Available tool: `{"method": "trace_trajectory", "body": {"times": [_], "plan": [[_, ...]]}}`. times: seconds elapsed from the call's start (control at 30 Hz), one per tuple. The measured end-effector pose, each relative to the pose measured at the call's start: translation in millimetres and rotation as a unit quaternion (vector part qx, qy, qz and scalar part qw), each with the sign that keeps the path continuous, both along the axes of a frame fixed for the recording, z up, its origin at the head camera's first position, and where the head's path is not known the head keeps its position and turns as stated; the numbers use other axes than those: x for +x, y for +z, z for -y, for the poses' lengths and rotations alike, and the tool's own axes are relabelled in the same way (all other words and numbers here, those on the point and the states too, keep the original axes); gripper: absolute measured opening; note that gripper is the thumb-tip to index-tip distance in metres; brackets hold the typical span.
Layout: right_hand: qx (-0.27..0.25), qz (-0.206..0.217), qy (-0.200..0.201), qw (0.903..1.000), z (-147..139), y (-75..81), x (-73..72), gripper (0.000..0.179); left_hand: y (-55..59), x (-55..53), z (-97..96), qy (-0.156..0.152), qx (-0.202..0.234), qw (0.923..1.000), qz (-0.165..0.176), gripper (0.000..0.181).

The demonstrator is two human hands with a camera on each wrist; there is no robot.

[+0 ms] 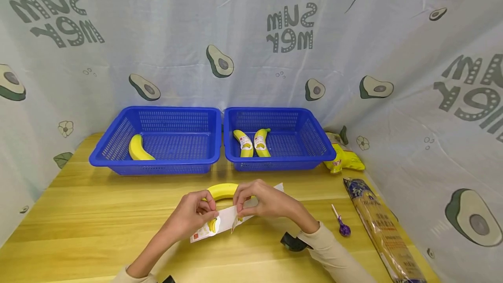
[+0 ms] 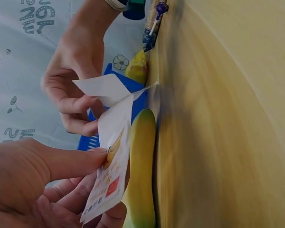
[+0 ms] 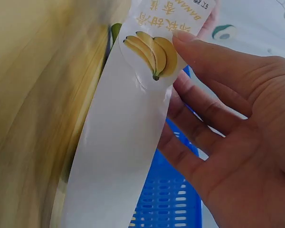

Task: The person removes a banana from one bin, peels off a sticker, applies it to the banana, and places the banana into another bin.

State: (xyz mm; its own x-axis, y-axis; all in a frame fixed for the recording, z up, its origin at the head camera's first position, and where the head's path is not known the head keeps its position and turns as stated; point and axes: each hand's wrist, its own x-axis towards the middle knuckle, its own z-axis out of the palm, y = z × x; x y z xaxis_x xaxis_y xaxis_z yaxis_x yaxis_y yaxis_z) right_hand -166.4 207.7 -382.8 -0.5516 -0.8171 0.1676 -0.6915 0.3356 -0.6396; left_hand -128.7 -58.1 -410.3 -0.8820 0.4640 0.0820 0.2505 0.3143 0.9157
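Note:
Both hands hold a white strip of banana stickers (image 1: 225, 221) above the wooden table. My left hand (image 1: 190, 215) pinches it between thumb and fingers beside one printed label (image 2: 107, 187). At the other part my right hand (image 1: 265, 200) pinches a label (image 3: 154, 52) with a picture of bananas, and bare white backing (image 3: 116, 137) runs away from it. The strip bends between the hands in the left wrist view. Just behind the strip a yellow banana (image 1: 222, 191) lies on the table, partly hidden by the fingers; no sticker shows on its visible side.
A blue basket (image 1: 157, 163) at the back left holds one banana (image 1: 138, 148). The right blue basket (image 1: 279, 164) holds two labelled bananas (image 1: 261, 143). Along the right lie a yellow packet (image 1: 347, 159), a purple lollipop (image 1: 344, 229) and a long noodle-like pack (image 1: 383, 230).

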Motion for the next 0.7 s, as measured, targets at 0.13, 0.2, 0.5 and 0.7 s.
{"method": "trace_trajectory", "body": {"times": [0.13,0.2,0.5,0.7], "plan": [[0.002,-0.001,-0.002,1.0,-3,2.4,0.1,0.012,-3.3,0.2,-0.2,-0.003,-0.009,0.9999,-0.008,0.018],[0.003,0.0,0.0,1.0,-4,3.2,-0.1,0.012,-4.6,0.2,-0.7,-0.007,-0.011,0.9998,-0.012,0.018],[0.006,0.0,0.017,0.9998,-6,7.1,-0.7,0.009,-10.9,-0.2,-1.1,-0.021,-0.043,0.9984,-0.031,0.022],[0.001,0.006,0.008,1.0,-7,9.3,-0.3,0.006,-13.3,1.3,-0.4,-0.035,-0.067,0.9964,-0.039,0.023]]}}
